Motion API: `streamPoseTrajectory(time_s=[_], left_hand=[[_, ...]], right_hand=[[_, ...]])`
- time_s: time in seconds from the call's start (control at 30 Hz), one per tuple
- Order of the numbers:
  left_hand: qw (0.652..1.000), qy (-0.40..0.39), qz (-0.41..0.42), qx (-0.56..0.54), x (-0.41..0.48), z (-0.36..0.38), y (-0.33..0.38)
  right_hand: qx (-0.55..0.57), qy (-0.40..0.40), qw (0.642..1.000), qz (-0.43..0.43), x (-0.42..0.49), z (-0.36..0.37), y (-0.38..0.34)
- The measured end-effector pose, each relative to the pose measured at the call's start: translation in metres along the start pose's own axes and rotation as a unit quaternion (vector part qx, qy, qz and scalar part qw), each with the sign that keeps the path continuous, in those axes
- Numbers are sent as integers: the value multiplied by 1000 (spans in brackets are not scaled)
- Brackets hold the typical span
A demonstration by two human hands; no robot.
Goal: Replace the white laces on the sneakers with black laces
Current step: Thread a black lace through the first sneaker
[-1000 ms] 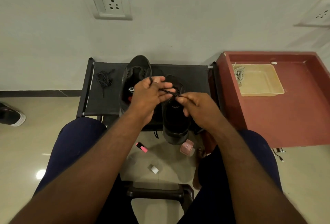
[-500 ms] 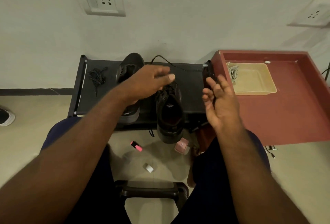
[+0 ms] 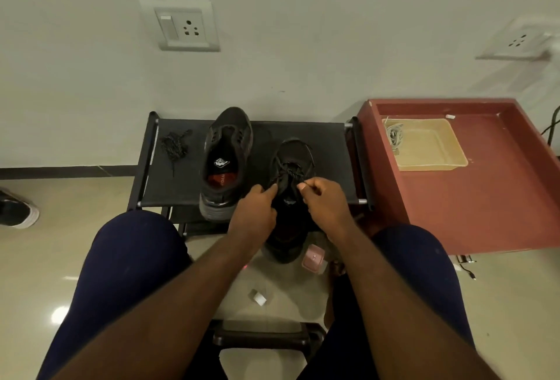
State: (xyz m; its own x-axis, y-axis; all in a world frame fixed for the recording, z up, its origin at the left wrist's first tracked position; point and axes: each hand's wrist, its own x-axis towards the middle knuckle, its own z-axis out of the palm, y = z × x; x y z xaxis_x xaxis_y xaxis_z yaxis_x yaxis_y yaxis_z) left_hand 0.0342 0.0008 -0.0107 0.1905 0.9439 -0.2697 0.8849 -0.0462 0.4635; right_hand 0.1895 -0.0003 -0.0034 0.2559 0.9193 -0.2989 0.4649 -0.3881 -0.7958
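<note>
Pinching the black lace (image 3: 288, 169) in both hands: left hand (image 3: 254, 211), right hand (image 3: 328, 205), over the laced sneaker (image 3: 292, 149).

I am holding each grip narrow, thumb against forefinger on a strand, one either side of the tongue. The sneaker is standing toe to the wall on the black rack (image 3: 328, 164), its heel overhanging the front rail. Crossings are already running through its farther eyelets. Unlaced sneaker (image 3: 225, 161) just beside it on my left; spare black lace (image 3: 175, 146) bundled at the rack's left end; pale laces (image 3: 394, 137), the removed ones as I am judging, in the beige tray (image 3: 430, 152). I am aiming to draw both strands evenly, ends matched, taking slack out crossing by crossing without dragging the shoe off the rail.
</note>
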Motion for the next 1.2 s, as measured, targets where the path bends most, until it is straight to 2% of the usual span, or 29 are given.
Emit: streamPoseTrajectory(time_s=[0.1, 0.2, 0.27, 0.33, 0.4, 0.47, 0.53, 0.6, 0.7, 0.8, 0.87, 0.9, 0.97, 1.03, 1.1, 1.2], left_hand=[[1000, 7, 1, -21, -14, 7, -6], [999, 6, 11, -37, -20, 13, -9], [1000, 4, 16, -24, -22, 16, -11], [1000, -1, 17, -16, -23, 17, -12], [1000, -4, 19, -20, -23, 18, -14], [999, -6, 21, -25, -21, 19, -15], [999, -9, 22, -30, -20, 19, -16], [999, -9, 22, -28, -19, 18, -16], [999, -10, 28, -13, -18, 19, -16], [999, -13, 33, -9, -17, 19, -17], [999, -12, 33, -12, -17, 20, -18], [999, -10, 34, -12, -17, 20, -18], [999, -7, 38, -13, -18, 21, -18], [999, -9, 34, -8, -18, 21, -18], [999, -15, 27, -8, -18, 22, -18], [999, -25, 28, -8, -19, 23, -19]], right_hand=[[-66, -52, 995, -52, 2, -1, -2], [-73, -27, 995, -60, 7, 2, 0], [26, 58, 998, -13, 12, 2, 0], [177, 127, 975, 42, 16, -7, -2], [296, 132, 942, 86, 19, -18, -6], [319, 115, 934, 107, 17, -25, -8], [292, 70, 946, 122, 11, -25, -10], [239, -11, 966, 101, 4, -22, -15], [52, -116, 992, -22, -3, -16, -23], [-103, -131, 983, -79, -4, -7, -19], [-109, -104, 986, -71, -3, -4, -17], [-74, -79, 993, -54, -2, -3, -17], [65, -22, 998, 8, 2, -2, -20], [201, 11, 976, 86, 4, -3, -23], [271, 7, 953, 132, 7, -3, -25], [332, -50, 932, 134, 9, -5, -31]])
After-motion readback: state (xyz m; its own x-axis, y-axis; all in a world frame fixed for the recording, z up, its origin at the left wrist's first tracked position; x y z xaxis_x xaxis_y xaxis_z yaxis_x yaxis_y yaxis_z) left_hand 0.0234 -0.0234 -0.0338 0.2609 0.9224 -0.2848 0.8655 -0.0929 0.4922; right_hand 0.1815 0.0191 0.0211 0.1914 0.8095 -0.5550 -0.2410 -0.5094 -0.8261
